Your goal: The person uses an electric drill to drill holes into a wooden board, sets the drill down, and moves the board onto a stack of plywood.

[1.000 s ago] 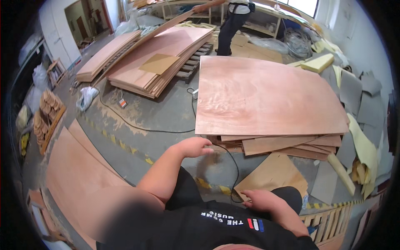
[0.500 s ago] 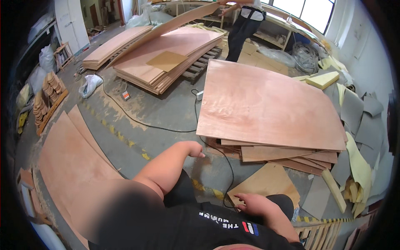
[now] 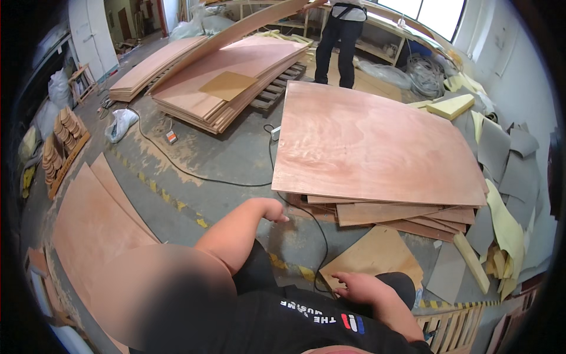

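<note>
My left hand (image 3: pixel 273 210) hangs over the floor, off the near left corner of a stack of plywood sheets. It touches nothing that I can see; its fingers are loosely bent and partly hidden, with a fingertip pointing out. My right hand (image 3: pixel 356 287) is held low by my knee, fingers apart and nothing in them. Below it a smaller plywood piece (image 3: pixel 371 253) lies on the floor. A broad reddish plywood sheet (image 3: pixel 377 144) tops the uneven stack ahead of me.
Another person (image 3: pixel 339 47) stands at the back by a long raised board (image 3: pixel 236 29). Further plywood stacks (image 3: pixel 200 85) rest on pallets at the left. A black cable (image 3: pixel 194 174) crosses the floor. Plywood sheets (image 3: pixel 94 218) lie at my left; foam offcuts (image 3: pixel 451 107) lie at right.
The view has turned slightly, so the stacks sit a little further left. The other person has changed stance, legs now side by side. My hands have hardly moved.
</note>
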